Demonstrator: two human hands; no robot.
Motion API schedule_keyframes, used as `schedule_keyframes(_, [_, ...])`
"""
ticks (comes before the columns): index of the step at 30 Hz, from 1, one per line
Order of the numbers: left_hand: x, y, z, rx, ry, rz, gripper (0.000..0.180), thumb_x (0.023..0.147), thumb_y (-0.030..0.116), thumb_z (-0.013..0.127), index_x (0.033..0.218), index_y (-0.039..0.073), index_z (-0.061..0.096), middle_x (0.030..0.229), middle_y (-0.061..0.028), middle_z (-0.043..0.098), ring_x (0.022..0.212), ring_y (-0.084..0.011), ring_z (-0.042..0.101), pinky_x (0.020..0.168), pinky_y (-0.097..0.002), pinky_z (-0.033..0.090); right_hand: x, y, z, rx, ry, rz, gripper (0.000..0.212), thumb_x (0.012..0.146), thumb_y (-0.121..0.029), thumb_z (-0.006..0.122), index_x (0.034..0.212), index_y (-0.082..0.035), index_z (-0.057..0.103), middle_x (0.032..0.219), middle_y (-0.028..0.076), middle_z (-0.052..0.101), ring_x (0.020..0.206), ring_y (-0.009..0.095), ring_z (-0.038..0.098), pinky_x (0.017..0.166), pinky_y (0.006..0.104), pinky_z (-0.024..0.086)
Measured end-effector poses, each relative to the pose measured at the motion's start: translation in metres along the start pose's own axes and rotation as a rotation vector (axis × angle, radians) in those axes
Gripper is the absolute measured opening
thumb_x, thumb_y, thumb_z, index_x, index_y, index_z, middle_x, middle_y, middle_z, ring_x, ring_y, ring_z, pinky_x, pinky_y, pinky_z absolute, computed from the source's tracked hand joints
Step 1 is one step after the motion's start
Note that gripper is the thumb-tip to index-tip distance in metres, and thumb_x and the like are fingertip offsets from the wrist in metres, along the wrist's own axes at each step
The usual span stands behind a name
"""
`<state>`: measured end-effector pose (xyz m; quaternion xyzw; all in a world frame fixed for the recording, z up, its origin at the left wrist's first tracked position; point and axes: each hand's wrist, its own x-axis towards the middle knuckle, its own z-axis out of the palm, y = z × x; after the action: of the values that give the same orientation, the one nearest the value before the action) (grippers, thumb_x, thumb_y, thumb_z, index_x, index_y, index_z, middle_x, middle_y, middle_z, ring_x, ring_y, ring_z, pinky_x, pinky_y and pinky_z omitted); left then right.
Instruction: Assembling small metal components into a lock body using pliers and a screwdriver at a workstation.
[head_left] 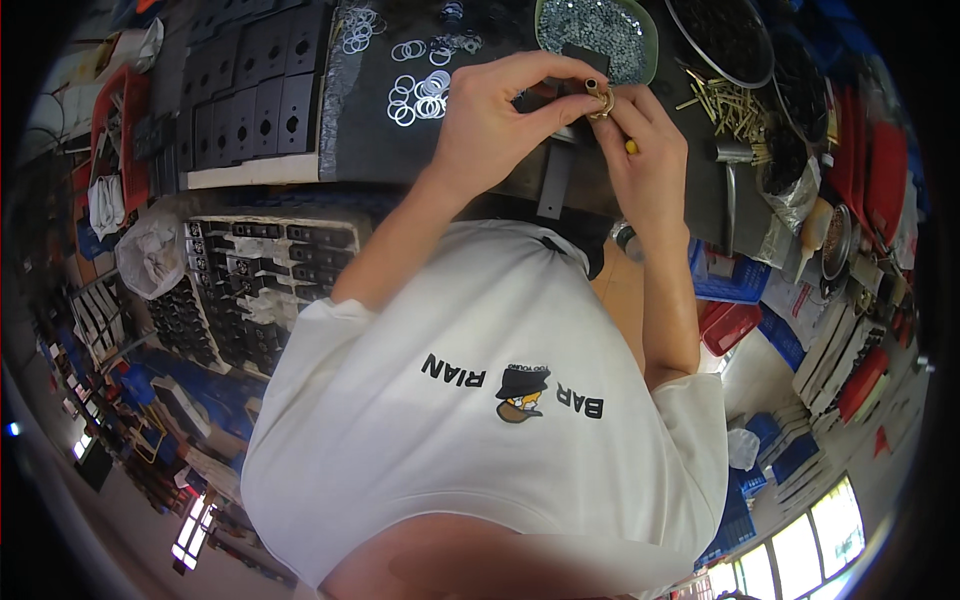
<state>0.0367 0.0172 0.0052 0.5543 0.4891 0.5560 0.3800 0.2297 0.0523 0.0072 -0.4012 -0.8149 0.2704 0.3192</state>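
Brass-coloured, small and tube-like: the fitting (600, 97) sits between both hands above the dark desk (360, 140), at the upper middle of the head view. Its long axis runs roughly up the picture, tilted slightly left, with a dark round open end pointing toward the far side of the desk. Surface looks shiny yellow metal; finer detail is too small to tell. Left hand (500, 120): grip closed, thumb and forefinger pinching the fitting from the left. Right hand (645, 150): grip also closed on the fitting, fingertips meeting it from the right and below; a small yellow spot shows beside the right palm, identity unclear. A flat black bar (556, 180) hangs over the near edge of the desk just below the hands. Silver rings (420, 95) lie scattered left of the hands. A green tray of small grey parts (600, 30) stands just beyond the fitting. Loose brass pins (730, 105) lie to the right. Black plates with holes (250, 95) are stacked at far left.
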Motion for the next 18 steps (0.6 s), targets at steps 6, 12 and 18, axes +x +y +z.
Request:
schedule_keyframes(6, [0.001, -0.009, -0.002, 0.483, -0.023, 0.181, 0.018, 0.086, 0.010, 0.086, 0.103, 0.006, 0.083, 0.110, -0.0026, 0.075, 0.090, -0.0141, 0.072, 0.083, -0.0289, 0.058, 0.009, -0.015, -0.020, 0.117, -0.021, 0.126, 0.019, 0.095, -0.005, 0.075, 0.113, -0.003, 0.072, 0.108, 0.012, 0.070, 0.090, 0.030, 0.073, 0.076, 0.0366, 0.058])
schedule_keyframes(12, [-0.016, -0.007, 0.002, 0.276, -0.088, -0.167, 0.065, 0.093, -0.001, 0.072, 0.154, 0.014, 0.053, 0.138, -0.0127, 0.059, 0.082, -0.0178, 0.075, 0.067, -0.0259, 0.058, 0.010, -0.005, -0.013, 0.021, -0.012, -0.012, 0.016, 0.093, -0.005, 0.078, 0.108, -0.005, 0.073, 0.104, 0.006, 0.072, 0.081, 0.024, 0.074, 0.066, 0.0336, 0.060])
schedule_keyframes(18, [-0.008, -0.019, 0.013, -0.591, -0.258, -0.541, 0.089, 0.103, 0.004, 0.060, 0.170, 0.021, 0.004, 0.140, -0.0216, 0.055, 0.077, -0.0304, 0.079, 0.057, -0.0322, 0.066, 0.009, -0.011, -0.007, -0.026, 0.018, 0.006, 0.015, 0.094, -0.006, 0.077, 0.109, -0.007, 0.074, 0.105, 0.006, 0.073, 0.077, 0.024, 0.074, 0.065, 0.0323, 0.059])
